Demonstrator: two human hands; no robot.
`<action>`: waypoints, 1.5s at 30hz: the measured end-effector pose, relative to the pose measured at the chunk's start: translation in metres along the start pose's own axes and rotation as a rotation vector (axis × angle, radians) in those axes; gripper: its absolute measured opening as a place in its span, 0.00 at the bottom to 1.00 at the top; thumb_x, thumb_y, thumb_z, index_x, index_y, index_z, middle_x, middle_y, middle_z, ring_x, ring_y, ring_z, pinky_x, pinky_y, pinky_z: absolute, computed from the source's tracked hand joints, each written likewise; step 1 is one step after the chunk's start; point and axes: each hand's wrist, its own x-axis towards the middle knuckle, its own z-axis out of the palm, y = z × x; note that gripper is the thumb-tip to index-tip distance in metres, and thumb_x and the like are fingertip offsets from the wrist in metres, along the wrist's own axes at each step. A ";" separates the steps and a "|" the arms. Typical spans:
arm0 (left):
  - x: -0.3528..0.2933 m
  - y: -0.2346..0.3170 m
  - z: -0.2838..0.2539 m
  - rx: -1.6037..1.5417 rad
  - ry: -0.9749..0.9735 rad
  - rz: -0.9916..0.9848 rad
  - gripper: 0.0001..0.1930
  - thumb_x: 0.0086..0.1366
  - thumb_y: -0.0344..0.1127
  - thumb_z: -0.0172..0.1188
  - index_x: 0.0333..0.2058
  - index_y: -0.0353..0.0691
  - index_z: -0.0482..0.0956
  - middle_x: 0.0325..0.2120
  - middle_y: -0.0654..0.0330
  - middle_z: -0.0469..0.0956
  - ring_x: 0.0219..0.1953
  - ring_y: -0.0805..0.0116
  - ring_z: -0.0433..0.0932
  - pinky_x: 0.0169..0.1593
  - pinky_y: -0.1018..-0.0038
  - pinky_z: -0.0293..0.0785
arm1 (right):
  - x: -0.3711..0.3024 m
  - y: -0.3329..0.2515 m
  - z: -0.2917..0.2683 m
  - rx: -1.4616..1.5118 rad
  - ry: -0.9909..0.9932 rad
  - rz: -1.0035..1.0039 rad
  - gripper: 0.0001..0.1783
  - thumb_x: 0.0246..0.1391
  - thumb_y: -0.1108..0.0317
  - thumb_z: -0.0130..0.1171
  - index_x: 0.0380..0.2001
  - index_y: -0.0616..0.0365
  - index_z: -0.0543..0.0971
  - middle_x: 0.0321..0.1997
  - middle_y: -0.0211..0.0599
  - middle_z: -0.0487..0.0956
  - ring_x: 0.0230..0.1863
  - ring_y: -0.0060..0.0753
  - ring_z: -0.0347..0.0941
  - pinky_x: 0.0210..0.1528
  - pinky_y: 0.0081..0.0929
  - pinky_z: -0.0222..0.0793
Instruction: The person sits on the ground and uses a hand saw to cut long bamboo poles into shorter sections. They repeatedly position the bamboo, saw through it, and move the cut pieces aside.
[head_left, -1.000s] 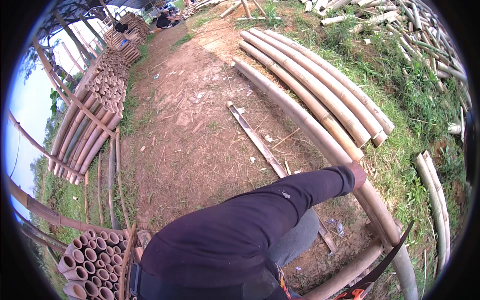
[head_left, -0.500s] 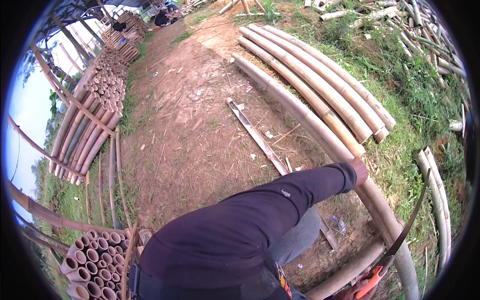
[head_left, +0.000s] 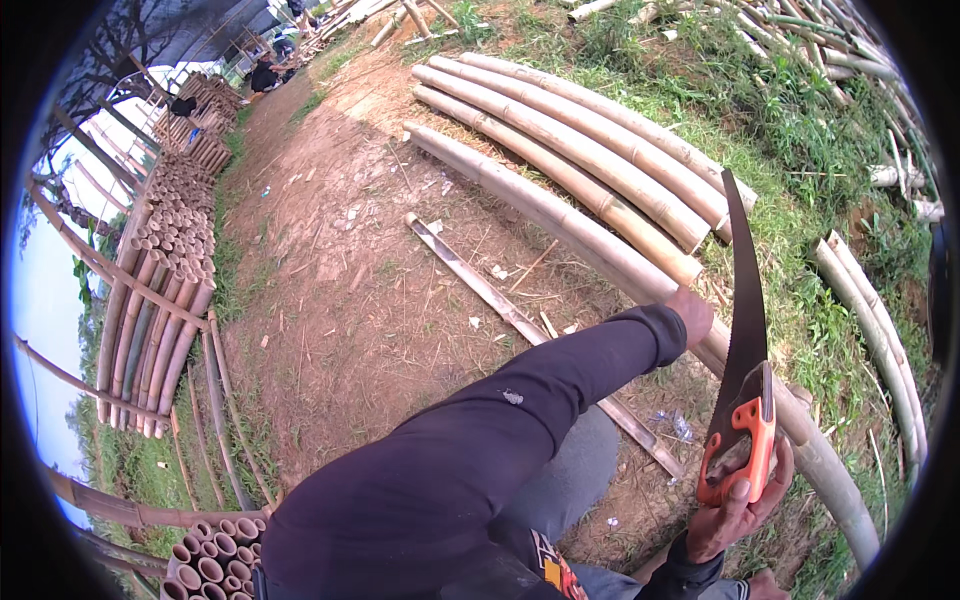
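A long, thick bamboo pole [head_left: 828, 480] runs slantwise from the far middle to the lower right. My left hand [head_left: 691, 316] is closed over its upper side, arm stretched across in a dark sleeve; the fingers' far side is hidden. To the right of that arm, my right hand [head_left: 745, 508] grips a handsaw [head_left: 744, 300] by its orange handle. Its dark, toothed blade points upward and away, in front of the pole as I see it. Whether blade and pole touch, I cannot tell.
Several cut bamboo poles [head_left: 600, 160] lie side by side beyond the held one. A split bamboo strip [head_left: 490, 290] rests on the dirt. Stacked bamboo [head_left: 160, 310] stands at left, with another bundle [head_left: 215, 560] at lower left. Two poles [head_left: 875, 325] lie at right.
My right hand has lifted the handsaw from low beside the pole, its blade now more upright and further left. My left hand stays on the pole; the whole view has shifted slightly.
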 end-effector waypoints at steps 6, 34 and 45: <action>-0.001 0.007 -0.009 0.023 -0.080 0.020 0.16 0.67 0.41 0.61 0.52 0.47 0.82 0.39 0.59 0.87 0.46 0.59 0.85 0.49 0.60 0.74 | 0.073 -0.112 0.089 0.139 -0.529 -0.046 0.32 0.56 0.58 0.75 0.58 0.65 0.77 0.51 0.37 0.76 0.45 0.24 0.72 0.49 0.25 0.68; -0.005 -0.021 -0.006 -0.022 0.051 0.142 0.21 0.64 0.48 0.70 0.47 0.41 0.76 0.40 0.51 0.85 0.44 0.49 0.85 0.46 0.55 0.79 | -0.002 -0.030 -0.086 -0.136 0.243 -0.168 0.24 0.66 0.64 0.64 0.59 0.68 0.74 0.33 0.32 0.81 0.28 0.17 0.75 0.29 0.15 0.71; -0.005 -0.016 -0.009 0.001 0.001 0.087 0.21 0.64 0.48 0.70 0.49 0.41 0.78 0.44 0.52 0.86 0.46 0.51 0.86 0.47 0.56 0.80 | -0.090 0.064 -0.165 -0.267 0.577 0.006 0.31 0.70 0.56 0.61 0.65 0.69 0.74 0.40 0.31 0.81 0.26 0.12 0.69 0.26 0.15 0.64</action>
